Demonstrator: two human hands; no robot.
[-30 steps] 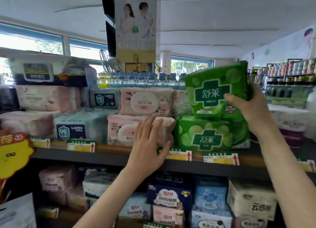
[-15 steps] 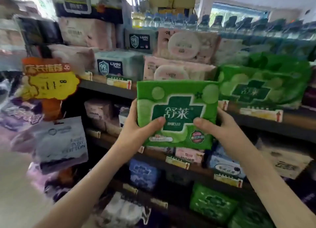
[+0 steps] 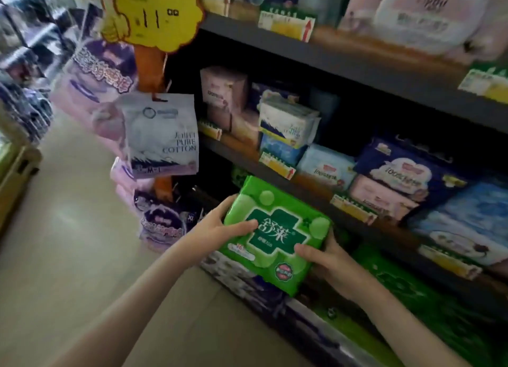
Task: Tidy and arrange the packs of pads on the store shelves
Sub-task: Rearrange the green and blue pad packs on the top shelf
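Here the green pack of pads [image 3: 276,236] sits between both hands, low in front of the shelving and below the middle shelf [image 3: 324,207]. The left hand [image 3: 220,226] clasps its upper-left end, thumb lying across the printed face and the fingers curled round behind the edge. The right hand [image 3: 328,259] grips the lower-right end, thumb pressed on the face near the dark green cross, the rest of the hand hidden under the pack. So the pack lies crosswise between the two hands, each one closed on an end.

Its long axis runs from upper left to lower right, tilted, with the printed face turned up toward the camera. The white lettering on the cross reads roughly along that same slant, and a small red round mark sits at the lower-right corner.

Just beyond the pack, to its right and lower, more green packs [image 3: 406,281] lie on the bottom level, blurred. Above the pack, the middle shelf carries a row of blue and pink packs [image 3: 393,179] behind yellow price tags [image 3: 277,166]. Up and left of the pack, a white pouch marked PURE COTTON [image 3: 160,135] hangs from an orange display strip [image 3: 148,61], topped by a yellow price sign [image 3: 154,12]. Left of the pack, the pale floor [image 3: 68,229] stretches down the aisle.
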